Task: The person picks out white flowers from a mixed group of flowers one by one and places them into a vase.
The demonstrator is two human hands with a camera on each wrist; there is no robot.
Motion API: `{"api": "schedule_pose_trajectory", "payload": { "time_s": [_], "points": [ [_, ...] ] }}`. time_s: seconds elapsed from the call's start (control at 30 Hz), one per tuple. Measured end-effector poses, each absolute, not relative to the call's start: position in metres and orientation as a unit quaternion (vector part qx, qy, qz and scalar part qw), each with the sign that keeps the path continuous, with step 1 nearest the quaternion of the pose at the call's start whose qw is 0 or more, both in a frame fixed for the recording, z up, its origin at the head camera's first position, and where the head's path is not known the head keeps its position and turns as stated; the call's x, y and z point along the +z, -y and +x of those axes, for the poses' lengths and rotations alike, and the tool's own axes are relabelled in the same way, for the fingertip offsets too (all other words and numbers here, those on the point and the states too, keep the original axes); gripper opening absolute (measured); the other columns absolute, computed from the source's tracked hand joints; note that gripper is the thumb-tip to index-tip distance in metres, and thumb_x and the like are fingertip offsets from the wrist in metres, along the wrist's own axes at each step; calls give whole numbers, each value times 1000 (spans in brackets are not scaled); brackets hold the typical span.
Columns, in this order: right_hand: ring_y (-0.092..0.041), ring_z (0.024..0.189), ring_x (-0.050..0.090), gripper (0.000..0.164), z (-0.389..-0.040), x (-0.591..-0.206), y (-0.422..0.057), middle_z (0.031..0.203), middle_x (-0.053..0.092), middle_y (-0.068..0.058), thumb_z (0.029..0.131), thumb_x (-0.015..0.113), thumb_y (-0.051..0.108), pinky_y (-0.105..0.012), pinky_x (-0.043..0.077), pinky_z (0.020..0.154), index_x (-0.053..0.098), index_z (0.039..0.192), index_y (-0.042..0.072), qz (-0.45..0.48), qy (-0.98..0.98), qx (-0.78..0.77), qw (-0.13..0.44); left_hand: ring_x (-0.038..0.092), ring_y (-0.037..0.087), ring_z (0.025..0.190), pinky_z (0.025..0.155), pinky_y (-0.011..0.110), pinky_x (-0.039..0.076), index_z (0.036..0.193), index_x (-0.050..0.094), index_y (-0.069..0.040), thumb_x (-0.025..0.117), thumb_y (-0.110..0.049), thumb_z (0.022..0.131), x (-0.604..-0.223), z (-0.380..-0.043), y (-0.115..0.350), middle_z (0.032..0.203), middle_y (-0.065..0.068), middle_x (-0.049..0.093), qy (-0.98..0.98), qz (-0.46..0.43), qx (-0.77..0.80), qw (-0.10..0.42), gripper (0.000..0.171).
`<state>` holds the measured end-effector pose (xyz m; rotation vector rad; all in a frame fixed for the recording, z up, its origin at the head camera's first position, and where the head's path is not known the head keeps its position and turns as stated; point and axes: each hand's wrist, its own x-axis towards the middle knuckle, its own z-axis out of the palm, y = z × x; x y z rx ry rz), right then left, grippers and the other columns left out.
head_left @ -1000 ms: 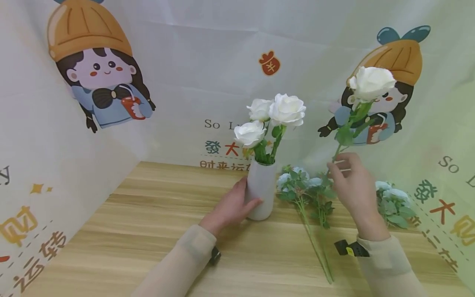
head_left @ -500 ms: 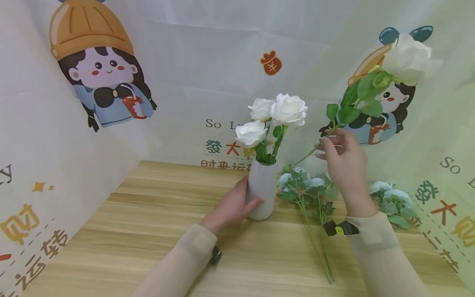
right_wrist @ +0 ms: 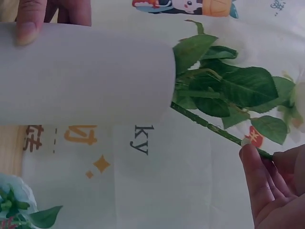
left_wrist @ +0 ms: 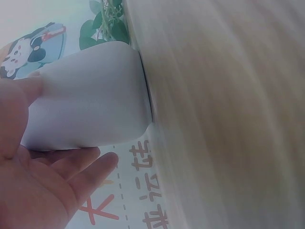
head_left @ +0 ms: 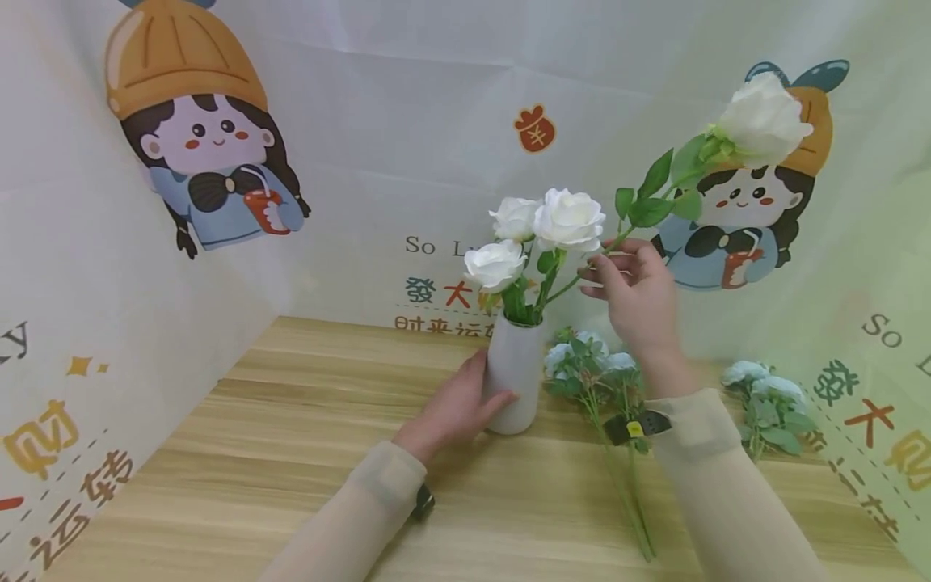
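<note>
A white vase [head_left: 512, 372] stands upright on the wooden table, holding several white roses [head_left: 569, 220]. My left hand [head_left: 454, 404] grips its lower body, thumb in front and fingers round the far side; the left wrist view shows the thumb and fingers on either side of the vase [left_wrist: 90, 95]. With its fingertips my right hand [head_left: 636, 295] pinches the stem of another white rose [head_left: 765, 121], which leans to the upper right. In the right wrist view the lower end of that stem [right_wrist: 209, 126] meets the vase mouth; how deep it goes inside is hidden.
Pale blue flowers [head_left: 582, 356] with long green stems lie on the table [head_left: 291, 453] right of the vase, below my right forearm. Another pale blue bunch [head_left: 774, 396] lies farther right. A printed cloth backdrop [head_left: 407, 121] rises behind and at both sides.
My right hand has lifted the rose, tilted it, then carried it left until its stem end reached the vase mouth. My left hand has stayed on the vase.
</note>
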<state>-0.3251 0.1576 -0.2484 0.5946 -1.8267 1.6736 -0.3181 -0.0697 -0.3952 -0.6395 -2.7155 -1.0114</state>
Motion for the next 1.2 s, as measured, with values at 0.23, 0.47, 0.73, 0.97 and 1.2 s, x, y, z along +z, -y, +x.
{"api": "schedule_pose_trajectory", "payload": {
  "time_s": [0.23, 0.47, 0.73, 0.97, 1.2],
  "points": [
    [-20, 82, 68, 21, -334, -260, -148, 101, 63, -19, 101, 58, 5, -26, 61, 67, 52, 119, -2, 214, 738, 583, 264, 47, 29, 122, 103, 46, 44, 153, 18, -1, 65, -44, 96, -395, -317, 69, 144, 20, 40, 912, -211, -342, 82, 86],
    [-19, 77, 68, 19, -339, -271, -138, 92, 69, -16, 98, 62, 5, -31, 62, 62, 59, 115, -2, 220, 797, 493, 271, 47, 30, 122, 103, 46, 44, 154, 19, -1, 65, -45, 96, -395, -316, 68, 144, 21, 40, 912, -208, -344, 79, 86],
    [-23, 80, 64, 22, -335, -276, -137, 91, 71, -8, 96, 61, 16, -44, 56, 69, 65, 115, 6, 210, 877, 340, 267, 48, 30, 121, 102, 46, 44, 153, 20, 1, 65, -44, 96, -394, -316, 69, 141, 22, 42, 909, -215, -345, 89, 86],
    [-21, 87, 57, 40, -328, -275, -138, 98, 65, -3, 93, 59, 38, -42, 51, 68, 62, 121, 9, 172, 900, 328, 229, 49, 30, 120, 101, 46, 45, 153, 19, 1, 65, -44, 96, -394, -317, 69, 140, 23, 42, 908, -220, -344, 96, 86],
    [-23, 87, 61, 42, -329, -275, -138, 101, 67, -9, 100, 56, 40, -43, 55, 69, 62, 125, 6, 155, 883, 375, 235, 49, 30, 120, 102, 45, 45, 153, 20, 2, 65, -44, 96, -394, -316, 69, 140, 23, 42, 911, -218, -338, 96, 86]
  ]
}}
